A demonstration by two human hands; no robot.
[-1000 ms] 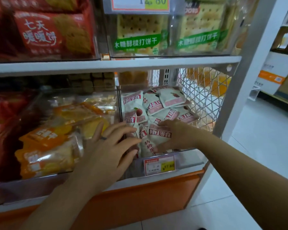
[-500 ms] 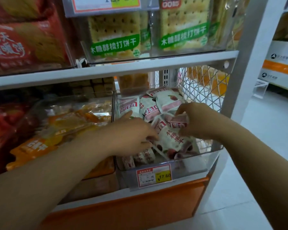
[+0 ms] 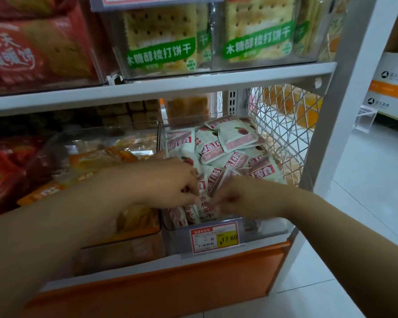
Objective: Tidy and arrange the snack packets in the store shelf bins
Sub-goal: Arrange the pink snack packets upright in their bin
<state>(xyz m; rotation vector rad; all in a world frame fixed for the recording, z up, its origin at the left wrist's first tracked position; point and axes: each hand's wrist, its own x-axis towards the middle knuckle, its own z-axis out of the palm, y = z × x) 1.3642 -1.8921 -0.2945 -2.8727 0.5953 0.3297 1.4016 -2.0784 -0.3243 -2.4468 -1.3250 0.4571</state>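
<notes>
Presently, both grips are down inside the clear bin (image 3: 271,226) at the right end of the lower shelf.

Left grip (image 3: 170,182): knuckles up, fingers curled under. Fingertips pinch the left edge of an upright packet (image 3: 205,204), white with red characters running down its face. Narrow hold, nothing spare between the fingers.

Right grip (image 3: 237,198): fingers curled inward and closed round the lower end of a tilted packet (image 3: 220,180), whose upper corner leans away from the grip toward the back of the bin. Some motion blur at the fingertips, so the exact contact is hard to read.

The two grips sit just beside each other with the upright packet between them, at the front of the bin.

Snack packets (image 3: 228,143): white-and-pink, heaped loosely beyond both grips and overlapping at mixed angles. Several more stand on end below the grips, against the bin's front wall.

Price label (image 3: 214,237): red and yellow, clipped to the bin front, directly below the grips.

Beside the left grip, on its outer side, lies a second clear bin of orange packets (image 3: 115,161). Wire mesh panel (image 3: 283,125) stands beyond the right grip, closing the shelf end. Above both grips, on the upper shelf: cracker packs (image 3: 161,42) with green bands, and red packs (image 3: 32,49) further left.
</notes>
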